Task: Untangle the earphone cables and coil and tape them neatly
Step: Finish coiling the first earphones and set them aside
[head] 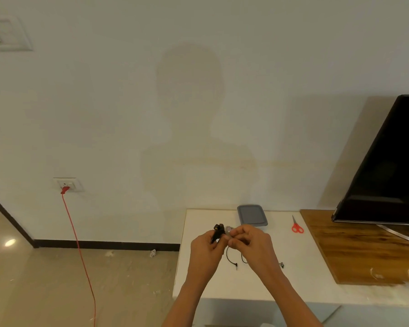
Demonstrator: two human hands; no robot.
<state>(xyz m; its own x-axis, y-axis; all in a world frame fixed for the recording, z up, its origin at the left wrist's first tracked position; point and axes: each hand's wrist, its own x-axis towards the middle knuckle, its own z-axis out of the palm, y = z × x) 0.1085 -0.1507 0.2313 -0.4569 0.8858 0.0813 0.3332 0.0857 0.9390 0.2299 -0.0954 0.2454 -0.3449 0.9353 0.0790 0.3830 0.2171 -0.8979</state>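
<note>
Both hands are raised over the white table. My left hand grips a bundle of black earphone cable whose top sticks out above the fingers. My right hand pinches a small pale piece, possibly tape, right beside the bundle. A loose black cable end with a plug hangs down between the hands. A small metal earbud or plug shows on the table to the right of my right wrist.
A grey lidded container sits at the table's back. Red-handled scissors lie to its right. A wooden board carries a black TV. A red cord runs from a wall socket to the floor on the left.
</note>
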